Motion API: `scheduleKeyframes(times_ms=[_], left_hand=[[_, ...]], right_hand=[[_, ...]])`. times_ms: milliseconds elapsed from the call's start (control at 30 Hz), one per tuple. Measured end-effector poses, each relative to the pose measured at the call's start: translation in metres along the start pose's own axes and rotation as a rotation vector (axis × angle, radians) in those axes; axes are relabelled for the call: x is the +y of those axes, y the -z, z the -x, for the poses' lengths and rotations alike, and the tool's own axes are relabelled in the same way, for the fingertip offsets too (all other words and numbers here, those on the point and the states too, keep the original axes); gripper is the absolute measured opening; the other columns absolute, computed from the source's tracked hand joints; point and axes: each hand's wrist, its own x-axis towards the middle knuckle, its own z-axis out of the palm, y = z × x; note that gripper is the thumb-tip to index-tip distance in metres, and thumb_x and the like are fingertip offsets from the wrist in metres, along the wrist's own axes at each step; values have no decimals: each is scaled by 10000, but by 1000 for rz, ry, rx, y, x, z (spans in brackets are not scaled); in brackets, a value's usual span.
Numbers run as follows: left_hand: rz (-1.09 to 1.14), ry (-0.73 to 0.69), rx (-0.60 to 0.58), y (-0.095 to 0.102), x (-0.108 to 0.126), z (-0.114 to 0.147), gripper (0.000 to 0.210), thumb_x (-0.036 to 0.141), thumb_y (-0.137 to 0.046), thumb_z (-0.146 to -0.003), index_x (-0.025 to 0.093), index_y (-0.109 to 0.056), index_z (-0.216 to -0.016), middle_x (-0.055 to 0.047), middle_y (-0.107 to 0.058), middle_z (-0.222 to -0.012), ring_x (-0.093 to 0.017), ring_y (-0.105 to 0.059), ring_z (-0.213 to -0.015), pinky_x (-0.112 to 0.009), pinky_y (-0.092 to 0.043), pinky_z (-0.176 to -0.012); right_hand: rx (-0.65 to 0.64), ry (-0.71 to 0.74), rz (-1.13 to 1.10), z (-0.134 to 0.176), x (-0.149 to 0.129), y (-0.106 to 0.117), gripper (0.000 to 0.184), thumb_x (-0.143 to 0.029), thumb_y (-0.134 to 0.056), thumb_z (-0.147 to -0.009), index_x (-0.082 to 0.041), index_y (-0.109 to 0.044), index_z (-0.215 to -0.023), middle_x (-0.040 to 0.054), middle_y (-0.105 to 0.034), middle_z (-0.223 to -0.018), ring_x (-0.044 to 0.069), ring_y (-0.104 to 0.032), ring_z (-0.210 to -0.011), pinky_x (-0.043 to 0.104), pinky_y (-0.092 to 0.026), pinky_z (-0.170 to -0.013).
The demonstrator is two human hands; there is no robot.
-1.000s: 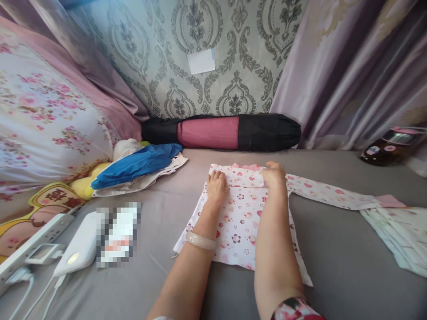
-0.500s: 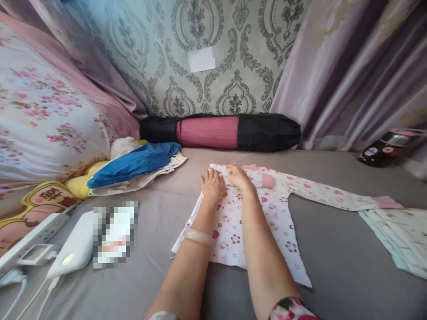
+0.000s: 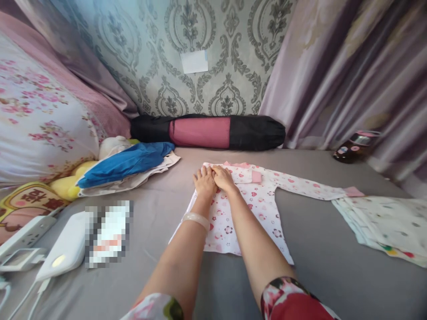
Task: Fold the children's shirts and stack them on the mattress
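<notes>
Grip, head view: the left hand (image 3: 204, 181) is lying flat, fingers parted, the right hand (image 3: 223, 179) curling against it, both resting on the shirt (image 3: 220, 220) on the grey sheet (image 3: 323, 249); pinching of cloth cannot be told. The outstretched sleeve (image 3: 307, 186) is running rightward, nearer the right hand.

a pale, smooth bangle (image 3: 196, 218) is worn with floral sleeves (image 3: 293, 302) splashed in red.

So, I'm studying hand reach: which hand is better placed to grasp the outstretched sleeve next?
Likely the right hand: it is nearer the outstretched sleeve, which extends rightward. The left hand is farther, spread on the shirt.
</notes>
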Motion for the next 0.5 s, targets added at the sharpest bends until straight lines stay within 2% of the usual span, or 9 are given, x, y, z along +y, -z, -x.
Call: scheduleKeyframes(times_ms=[133, 233, 500], left_hand=[[25, -1, -10, 4, 2, 0, 551, 356, -253, -975, 170, -376, -1478, -130, -326, -1553, -355, -324, -1370, -572, -252, -1110], [57, 24, -1, 3, 4, 0, 557, 373, -232, -978, 160, -400, -1465, -138, -343, -1543, -362, -321, -1375, -583, -234, -1114], [69, 19, 58, -6, 2, -3, 549, 358, -253, -966, 155, -438, -1441, -152, -372, -1524, -362, -356, -1358, -590, -256, -1100]], right_hand=[[19, 70, 87, 12, 6, 6, 398, -201, -331, -978, -189, -582, -1287, 71, -538, -1405, 176, -433, -1316, 329, -271, -1118], [26, 100, 182, 26, 15, 11, 446, -233, -287, -995, -134, -512, -1367, 93, -470, -1468, 197, -350, -1382, 339, -222, -1142], [-29, -20, 269, 56, 36, 25, 607, -437, -241, -998, -101, -327, -1496, 95, -269, -1579, 235, -182, -1461, 425, -110, -1177]])
